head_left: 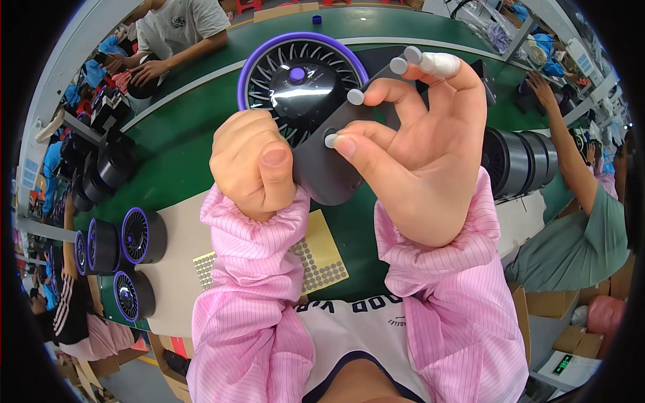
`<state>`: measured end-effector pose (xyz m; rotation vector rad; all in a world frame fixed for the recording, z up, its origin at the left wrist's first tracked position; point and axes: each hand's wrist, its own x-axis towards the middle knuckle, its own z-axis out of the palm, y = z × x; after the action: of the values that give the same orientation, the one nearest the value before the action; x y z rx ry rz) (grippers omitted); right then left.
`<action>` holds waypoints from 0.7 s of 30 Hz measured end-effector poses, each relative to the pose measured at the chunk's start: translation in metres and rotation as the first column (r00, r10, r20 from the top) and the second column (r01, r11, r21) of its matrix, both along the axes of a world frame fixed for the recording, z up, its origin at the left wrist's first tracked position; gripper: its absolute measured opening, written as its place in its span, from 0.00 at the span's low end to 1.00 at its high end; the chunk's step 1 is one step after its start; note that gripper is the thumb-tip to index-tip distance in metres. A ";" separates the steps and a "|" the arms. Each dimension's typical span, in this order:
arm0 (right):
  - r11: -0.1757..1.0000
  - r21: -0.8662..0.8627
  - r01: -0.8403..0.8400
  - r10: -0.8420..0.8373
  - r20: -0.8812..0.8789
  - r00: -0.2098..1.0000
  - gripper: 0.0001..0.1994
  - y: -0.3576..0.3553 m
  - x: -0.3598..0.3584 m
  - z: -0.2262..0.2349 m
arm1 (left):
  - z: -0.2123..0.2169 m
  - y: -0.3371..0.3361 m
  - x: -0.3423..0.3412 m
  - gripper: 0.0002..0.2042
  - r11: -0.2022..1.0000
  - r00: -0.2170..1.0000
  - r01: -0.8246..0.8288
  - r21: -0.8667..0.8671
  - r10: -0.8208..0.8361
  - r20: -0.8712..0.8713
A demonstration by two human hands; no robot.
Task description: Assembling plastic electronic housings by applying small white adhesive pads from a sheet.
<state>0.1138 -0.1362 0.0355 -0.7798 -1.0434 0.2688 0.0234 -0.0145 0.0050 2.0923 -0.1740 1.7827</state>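
Observation:
A black round fan-like unit with a purple rim and a glossy domed centre lies in front of me, with a long dark grey arm-like part across its near side. My left hand is closed at the unit's near edge; its fingertips are hidden. My right hand pinches a small round grey pad between thumb and index finger, beside a hole in the dark part. More round pads sit on its other fingertips, one on the middle finger. White tape wraps one finger.
A yellow sheet of round grey pads lies beneath my forearms. Several black purple-rimmed units stand at left; black cylinders lie at right. A small purple cap sits on the far green table. Other people work around it.

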 end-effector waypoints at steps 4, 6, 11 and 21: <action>0.991 -0.002 0.133 -0.132 0.089 0.987 0.36 0.003 -0.003 -0.003 | 0.000 0.001 -0.001 0.19 0.999 1.000 -0.029 0.033 0.029 0.000; 0.971 -0.005 0.239 -0.235 0.160 0.959 0.36 0.004 0.001 -0.006 | -0.002 0.005 0.001 0.18 0.998 0.999 -0.038 0.050 0.039 -0.006; 0.987 -0.040 0.158 -0.149 0.172 0.974 0.37 -0.009 0.006 -0.023 | -0.007 0.015 -0.005 0.18 0.993 0.995 -0.054 -0.106 0.063 0.082; 0.986 -0.169 -0.008 0.007 -0.007 1.000 0.34 -0.009 -0.004 -0.028 | -0.008 0.015 0.001 0.18 0.986 0.979 -0.058 -0.157 0.087 0.185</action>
<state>0.1101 -0.1449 0.0080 -0.9275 -1.0270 0.3698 0.0241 0.0005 -0.0032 1.8439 -0.0125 1.9749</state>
